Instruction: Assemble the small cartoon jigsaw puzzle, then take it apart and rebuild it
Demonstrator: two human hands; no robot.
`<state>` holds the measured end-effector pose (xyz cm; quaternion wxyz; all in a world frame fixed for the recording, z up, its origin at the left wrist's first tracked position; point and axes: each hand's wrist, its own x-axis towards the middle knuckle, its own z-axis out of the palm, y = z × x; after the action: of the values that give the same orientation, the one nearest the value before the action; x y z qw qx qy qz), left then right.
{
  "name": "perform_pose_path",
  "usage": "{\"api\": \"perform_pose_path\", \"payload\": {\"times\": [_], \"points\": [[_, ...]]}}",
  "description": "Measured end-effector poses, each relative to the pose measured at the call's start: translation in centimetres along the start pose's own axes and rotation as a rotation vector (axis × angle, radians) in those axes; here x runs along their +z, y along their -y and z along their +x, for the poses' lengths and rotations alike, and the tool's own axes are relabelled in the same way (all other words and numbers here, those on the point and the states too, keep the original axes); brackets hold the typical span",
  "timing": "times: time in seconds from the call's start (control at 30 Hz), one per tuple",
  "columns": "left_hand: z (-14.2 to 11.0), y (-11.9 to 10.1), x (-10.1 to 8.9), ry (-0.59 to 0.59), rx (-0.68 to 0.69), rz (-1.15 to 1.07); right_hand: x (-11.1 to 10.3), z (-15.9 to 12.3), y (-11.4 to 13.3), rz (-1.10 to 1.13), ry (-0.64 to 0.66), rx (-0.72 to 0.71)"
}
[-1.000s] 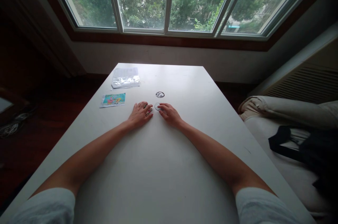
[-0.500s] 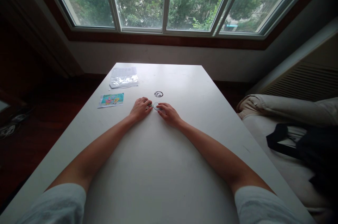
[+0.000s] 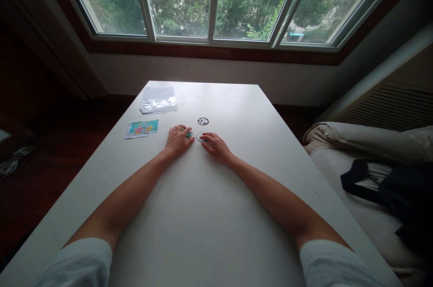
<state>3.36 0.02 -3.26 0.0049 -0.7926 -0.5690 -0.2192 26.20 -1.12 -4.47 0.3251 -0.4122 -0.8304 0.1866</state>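
Observation:
Both my hands rest near the middle of a white table [image 3: 203, 215]. My left hand [image 3: 177, 139] lies knuckles up with its fingers curled over a small colourful piece [image 3: 188, 135], green and red, that peeks out at the fingertips. My right hand [image 3: 214, 144] lies palm down beside it, its fingertips on a small clear round disc [image 3: 200, 136]. The two hands are a few centimetres apart. What lies under the left palm is hidden.
A second small round disc [image 3: 203, 121] lies just beyond the hands. A colourful cartoon card [image 3: 142, 128] and a clear plastic bag [image 3: 158, 99] lie at the far left of the table. A bed with a black bag [image 3: 389, 188] stands to the right; windows ahead.
My left hand has shifted slightly left and back, and its fingers have curled in over the colourful piece. My right hand has stayed on the clear disc.

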Motion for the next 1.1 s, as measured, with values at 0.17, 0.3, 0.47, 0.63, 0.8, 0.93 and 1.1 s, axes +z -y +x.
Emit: {"api": "perform_pose_path", "payload": {"times": [0.17, 0.3, 0.47, 0.63, 0.8, 0.93, 1.1], "points": [[0.0, 0.2, 0.0, 0.024, -0.003, -0.01, -0.1, 0.0, 0.1, -0.001, 0.001, 0.007], [-0.3, 0.4, 0.1, 0.01, -0.027, 0.01, -0.4, -0.1, 0.4, 0.017, -0.038, 0.009], [-0.3, 0.8, 0.7, 0.046, -0.097, 0.049, -0.8, 0.1, 0.0, -0.003, -0.163, 0.113], [0.7, 1.9, 0.7, 0.102, 0.009, 0.01, -1.5, 0.4, -0.8, -0.036, -0.226, 0.206], [1.3, 2.8, 0.7, 0.081, 0.056, -0.018, -1.8, 0.4, -1.1, -0.035, -0.234, 0.23], [1.4, 3.1, 0.7, 0.064, 0.037, -0.032, -1.6, 0.3, -1.1, -0.031, -0.222, 0.238], [1.2, 2.9, 0.3, 0.039, 0.029, -0.057, -1.6, 0.3, -1.1, -0.03, -0.212, 0.245]]}}
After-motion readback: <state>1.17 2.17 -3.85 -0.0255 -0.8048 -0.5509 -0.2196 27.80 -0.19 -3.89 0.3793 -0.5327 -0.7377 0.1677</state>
